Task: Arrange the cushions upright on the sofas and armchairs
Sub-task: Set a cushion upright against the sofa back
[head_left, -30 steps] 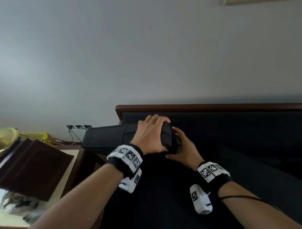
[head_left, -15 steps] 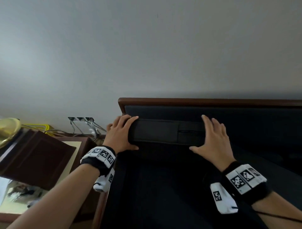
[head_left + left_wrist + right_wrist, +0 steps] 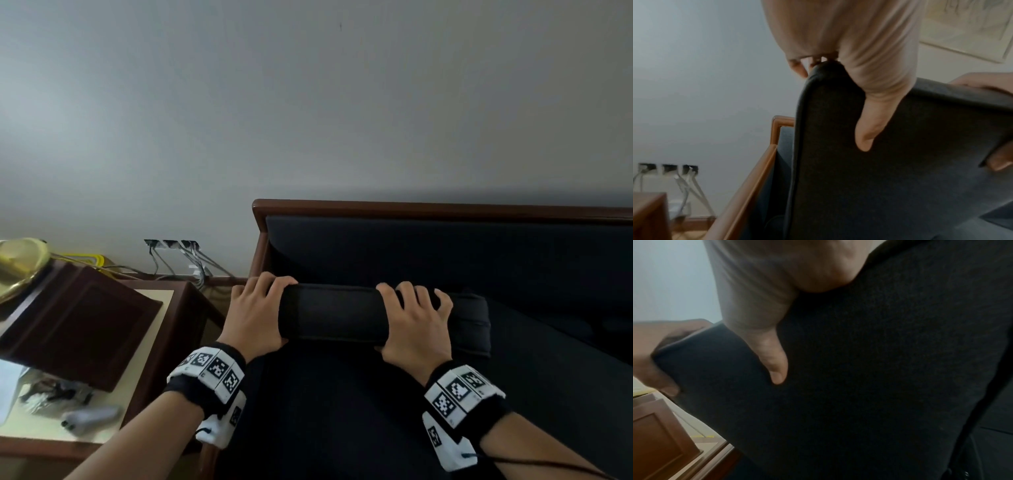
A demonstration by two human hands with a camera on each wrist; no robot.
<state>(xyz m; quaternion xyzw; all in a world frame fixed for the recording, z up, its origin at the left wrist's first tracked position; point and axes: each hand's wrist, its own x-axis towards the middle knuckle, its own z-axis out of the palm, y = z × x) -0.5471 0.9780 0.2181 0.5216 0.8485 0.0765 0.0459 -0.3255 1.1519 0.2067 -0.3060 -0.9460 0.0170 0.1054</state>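
One dark cushion stood on edge on the seat of the sofa, at the sofa's left end, just in front of the backrest and near the wooden frame's rear left corner. Two hands held it by its top edge. The left hand grasped the cushion's left end, fingers curled over the top and the thumb pressed against its near face. The right hand grasped the top edge further right, four fingers spread over it and the thumb lying on the near face; a short stretch of cushion stuck out beyond that hand.

Beside the sofa's left end stood one side table, carrying one dark wooden box and one brass bowl at its far left corner. Three wall sockets with cables sat on the wall behind it.
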